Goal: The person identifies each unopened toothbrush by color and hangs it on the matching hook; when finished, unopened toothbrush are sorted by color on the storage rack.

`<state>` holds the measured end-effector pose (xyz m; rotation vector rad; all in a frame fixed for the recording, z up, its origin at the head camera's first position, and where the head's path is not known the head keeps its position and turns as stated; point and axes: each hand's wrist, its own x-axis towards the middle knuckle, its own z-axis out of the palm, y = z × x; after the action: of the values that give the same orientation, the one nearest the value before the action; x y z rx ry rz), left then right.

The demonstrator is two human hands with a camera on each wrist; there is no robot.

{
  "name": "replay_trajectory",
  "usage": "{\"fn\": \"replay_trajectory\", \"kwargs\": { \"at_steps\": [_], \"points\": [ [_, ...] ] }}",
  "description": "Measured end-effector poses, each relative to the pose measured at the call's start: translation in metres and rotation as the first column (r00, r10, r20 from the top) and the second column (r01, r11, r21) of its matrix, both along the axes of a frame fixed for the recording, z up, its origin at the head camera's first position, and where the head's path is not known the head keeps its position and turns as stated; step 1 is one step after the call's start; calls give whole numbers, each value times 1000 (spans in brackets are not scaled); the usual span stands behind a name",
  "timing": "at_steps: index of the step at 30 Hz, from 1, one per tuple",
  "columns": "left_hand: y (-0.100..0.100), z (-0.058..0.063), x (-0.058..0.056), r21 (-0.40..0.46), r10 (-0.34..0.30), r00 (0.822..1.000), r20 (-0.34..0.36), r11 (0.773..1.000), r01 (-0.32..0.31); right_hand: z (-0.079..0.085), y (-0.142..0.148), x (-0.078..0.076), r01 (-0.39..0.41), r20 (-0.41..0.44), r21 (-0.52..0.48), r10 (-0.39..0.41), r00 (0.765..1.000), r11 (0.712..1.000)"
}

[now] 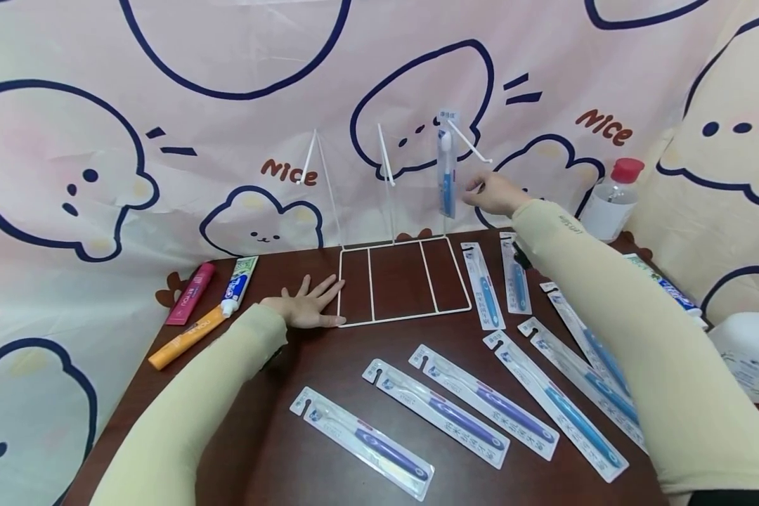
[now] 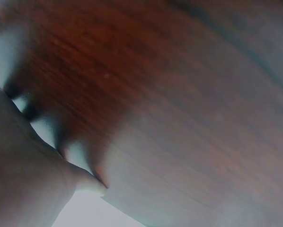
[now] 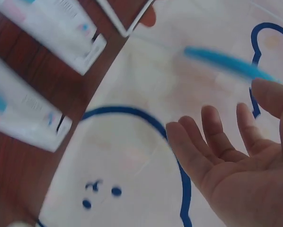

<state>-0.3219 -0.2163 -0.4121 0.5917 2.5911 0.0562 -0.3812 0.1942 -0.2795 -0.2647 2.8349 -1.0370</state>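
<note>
A white wire rack (image 1: 371, 284) stands against the backdrop, with three hooks jutting forward. From its right hook hangs a blue toothbrush (image 1: 446, 172) in a clear blister pack. My right hand (image 1: 495, 194) is just to the right of that pack, fingers loosely bent and holding nothing. In the right wrist view, the blurred blue handle (image 3: 226, 61) shows beyond the fingers. Spread flat on the table, my left hand (image 1: 306, 307) touches the left side of the rack's base. The left wrist view shows mostly dark tabletop beside that hand.
Several packaged toothbrushes, purple (image 1: 458, 414) and blue (image 1: 559, 407), lie across the front and right of the table (image 1: 329, 358). Toothpaste tubes (image 1: 239, 284) lie at the left, one of them orange (image 1: 186, 337). A red-capped bottle (image 1: 610, 204) and a white bottle (image 1: 749, 351) stand at the right.
</note>
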Motion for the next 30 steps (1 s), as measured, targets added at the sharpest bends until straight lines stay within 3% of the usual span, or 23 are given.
{"fn": "replay_trajectory", "kwargs": {
  "at_steps": [4, 9, 15, 20, 25, 30],
  "points": [
    [0, -1, -1, 16, -1, 1000, 7, 1000, 1, 0, 29, 17, -26, 31, 74, 24, 999, 997],
    [-2, 1, -3, 8, 6, 1000, 9, 1000, -6, -6, 65, 56, -39, 50, 235, 28, 998, 971],
    [-1, -1, -4, 2, 13, 1000, 23, 1000, -13, -45, 103, 115, -56, 59, 431, 34, 998, 901],
    [0, 3, -1, 14, 4, 1000, 12, 1000, -4, -72, 115, 154, -46, 105, 496, -8, 994, 867],
    [0, 5, 2, 19, -8, 1000, 0, 1000, 8, -84, 115, 174, -43, 154, 518, -44, 987, 854],
    [1, 3, 1, 15, -9, 1000, -5, 1000, 9, -93, 116, 179, -34, 148, 515, -49, 988, 856]
  ]
}}
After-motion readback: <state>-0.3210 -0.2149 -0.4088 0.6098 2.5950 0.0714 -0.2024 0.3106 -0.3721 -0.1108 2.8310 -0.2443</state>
